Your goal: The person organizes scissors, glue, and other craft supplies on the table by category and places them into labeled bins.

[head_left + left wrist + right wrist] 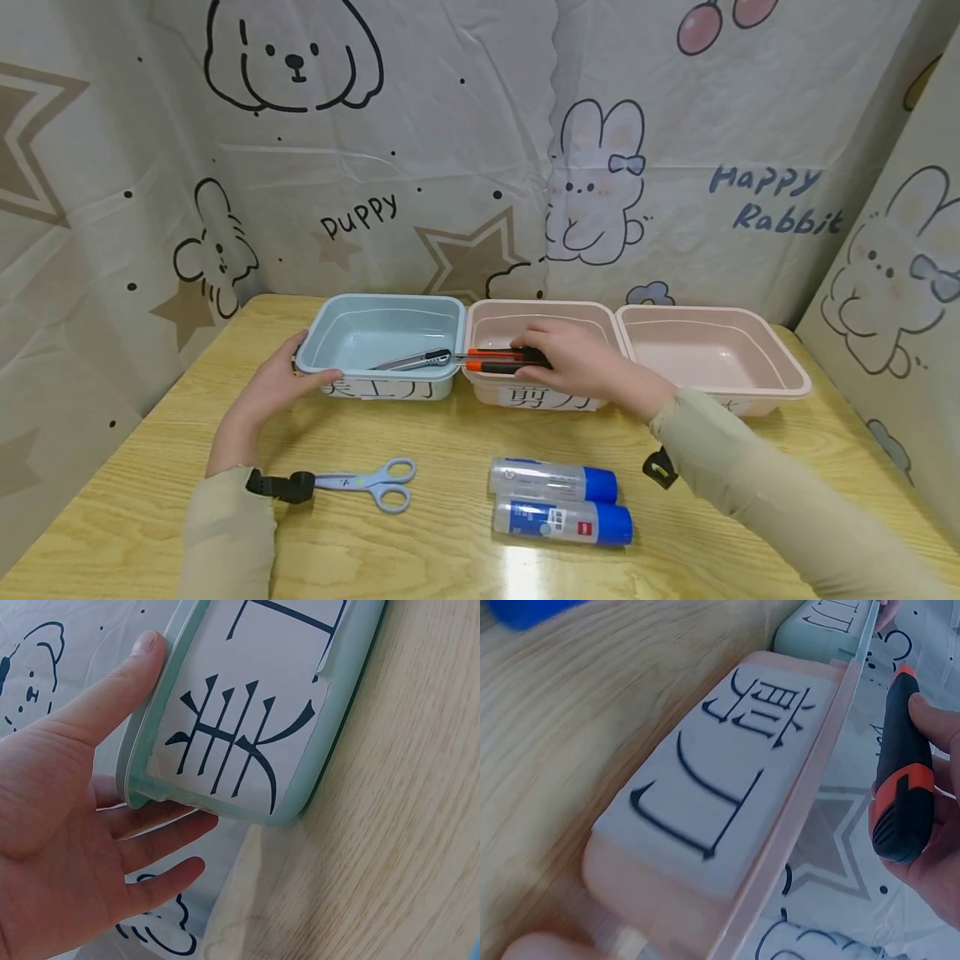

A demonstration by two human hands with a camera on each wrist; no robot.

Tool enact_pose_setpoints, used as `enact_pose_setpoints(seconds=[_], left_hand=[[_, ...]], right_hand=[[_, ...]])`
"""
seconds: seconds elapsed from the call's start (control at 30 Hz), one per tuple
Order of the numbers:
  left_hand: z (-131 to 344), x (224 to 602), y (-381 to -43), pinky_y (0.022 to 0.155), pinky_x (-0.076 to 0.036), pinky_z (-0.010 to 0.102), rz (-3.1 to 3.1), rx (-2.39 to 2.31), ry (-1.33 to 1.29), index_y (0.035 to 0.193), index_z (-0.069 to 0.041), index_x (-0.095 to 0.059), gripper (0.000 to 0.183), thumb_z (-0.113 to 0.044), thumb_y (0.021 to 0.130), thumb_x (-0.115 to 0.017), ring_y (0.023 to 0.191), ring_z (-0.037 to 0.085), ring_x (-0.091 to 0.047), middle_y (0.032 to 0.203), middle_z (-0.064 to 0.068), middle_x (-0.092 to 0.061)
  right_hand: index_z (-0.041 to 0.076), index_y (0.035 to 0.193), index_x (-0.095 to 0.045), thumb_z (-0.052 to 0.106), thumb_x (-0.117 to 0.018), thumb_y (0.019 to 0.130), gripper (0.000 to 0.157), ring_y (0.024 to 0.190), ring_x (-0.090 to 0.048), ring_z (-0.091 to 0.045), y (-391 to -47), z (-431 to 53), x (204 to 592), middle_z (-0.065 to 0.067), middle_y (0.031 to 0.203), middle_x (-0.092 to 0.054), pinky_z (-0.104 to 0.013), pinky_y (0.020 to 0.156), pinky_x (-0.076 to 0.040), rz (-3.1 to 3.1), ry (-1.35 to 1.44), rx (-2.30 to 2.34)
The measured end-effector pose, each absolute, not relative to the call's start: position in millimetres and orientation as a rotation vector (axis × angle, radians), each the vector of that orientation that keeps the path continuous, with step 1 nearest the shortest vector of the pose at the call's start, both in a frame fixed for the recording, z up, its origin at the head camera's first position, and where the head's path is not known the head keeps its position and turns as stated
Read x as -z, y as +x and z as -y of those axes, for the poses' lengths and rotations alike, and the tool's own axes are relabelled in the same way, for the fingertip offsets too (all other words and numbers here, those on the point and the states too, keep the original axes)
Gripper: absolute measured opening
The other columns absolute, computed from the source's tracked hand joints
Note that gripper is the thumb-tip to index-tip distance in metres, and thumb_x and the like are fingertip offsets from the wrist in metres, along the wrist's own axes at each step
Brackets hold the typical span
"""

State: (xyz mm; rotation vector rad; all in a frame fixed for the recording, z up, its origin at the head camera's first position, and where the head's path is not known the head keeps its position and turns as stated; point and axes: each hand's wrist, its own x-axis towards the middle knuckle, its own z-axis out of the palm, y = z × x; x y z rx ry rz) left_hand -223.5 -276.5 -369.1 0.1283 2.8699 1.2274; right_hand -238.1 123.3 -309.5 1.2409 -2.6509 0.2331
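My left hand (pixel 273 379) grips the front left corner of a light blue bin (pixel 382 301), thumb (pixel 112 697) along the front rim and fingers at its side. A grey utility knife (pixel 416 361) leans inside that bin at the front right. Over the middle pink bin (pixel 540 307), my right hand (pixel 573 358) holds a black and orange utility knife (pixel 904 772), its orange end toward the blue bin. In the right wrist view the knife is above the rim, beside the paper label (pixel 727 765).
Another pink bin (pixel 780 367) stands at the right of the row. Light blue scissors (pixel 375 482) lie on the wooden table (pixel 420 550) at front left. Two clear tubes with blue caps, an upper tube (pixel 543 481) and a lower tube (pixel 555 521), lie front centre. A printed cloth hangs behind.
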Motion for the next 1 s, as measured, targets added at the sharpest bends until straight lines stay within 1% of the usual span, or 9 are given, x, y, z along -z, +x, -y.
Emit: enact_pose_setpoints(seconds=[0.17,0.27,0.37,0.43,0.67,0.83,1.0], left_hand=[[276.9,369.0,-223.4,0.097,-0.032,0.059,-2.875,-1.213,0.120,0.145,-0.001,-0.008,0.099,-0.046,0.079,-0.066,0.124,0.045,-0.034,0.141,0.028,-0.029],[277.2,369.4,-223.6,0.097,-0.031,0.059,-2.875,-1.208,0.118,0.145,-0.001,-0.008,0.099,-0.046,0.079,-0.066,0.124,0.045,-0.034,0.141,0.028,-0.029],[276.9,369.5,-223.5,0.097,-0.031,0.059,-2.876,-1.201,0.116,0.145,-0.001,-0.008,0.099,-0.046,0.079,-0.065,0.125,0.045,-0.033,0.141,0.029,-0.028],[276.5,369.5,-223.2,0.097,-0.030,0.060,-2.877,-1.199,0.116,0.145,0.000,-0.007,0.099,-0.046,0.079,-0.065,0.125,0.045,-0.033,0.141,0.029,-0.028],[274.6,368.5,-221.4,0.098,-0.030,0.060,-2.873,-1.198,0.099,0.145,0.001,-0.006,0.100,-0.047,0.079,-0.065,0.125,0.047,-0.031,0.141,0.030,-0.026],[274.7,368.5,-221.7,0.098,-0.029,0.060,-2.864,-1.208,0.090,0.145,0.001,-0.005,0.100,-0.044,0.080,-0.066,0.126,0.046,-0.030,0.142,0.030,-0.024],[275.2,369.1,-222.9,0.099,-0.029,0.060,-2.858,-1.206,0.081,0.145,0.000,-0.004,0.102,-0.046,0.079,-0.066,0.127,0.046,-0.029,0.143,0.029,-0.023]], right_hand=[[0.009,0.104,-0.064,0.034,-0.064,0.084,0.032,0.077,-0.053,-0.012,-245.2,-101.6,310.7,-0.002,0.095,-0.060,-0.028,0.071,-0.047,2.668,1.279,-0.220],[0.010,0.099,-0.065,0.034,-0.065,0.084,0.028,0.074,-0.050,-0.011,-250.8,-88.7,314.7,0.000,0.090,-0.059,-0.027,0.068,-0.045,2.633,1.301,-0.222],[0.011,0.098,-0.066,0.033,-0.065,0.083,0.026,0.074,-0.049,-0.011,-256.2,-76.3,319.5,0.001,0.089,-0.059,-0.027,0.067,-0.043,2.610,1.296,-0.248],[0.012,0.100,-0.066,0.034,-0.065,0.084,0.027,0.075,-0.048,-0.011,-259.0,-68.1,321.3,0.001,0.090,-0.058,-0.028,0.067,-0.043,2.620,1.275,-0.269],[0.014,0.108,-0.066,0.039,-0.060,0.086,0.034,0.082,-0.054,-0.011,-270.3,-39.2,326.4,0.002,0.096,-0.062,-0.027,0.072,-0.044,2.696,1.219,-0.261],[0.016,0.105,-0.067,0.040,-0.061,0.085,0.032,0.081,-0.054,-0.011,-276.3,-20.7,331.1,0.002,0.096,-0.064,-0.027,0.070,-0.043,2.738,1.221,-0.228],[0.016,0.102,-0.068,0.040,-0.061,0.085,0.030,0.082,-0.053,-0.012,-281.7,-4.2,334.4,0.003,0.093,-0.065,-0.027,0.071,-0.042,2.767,1.228,-0.226]])
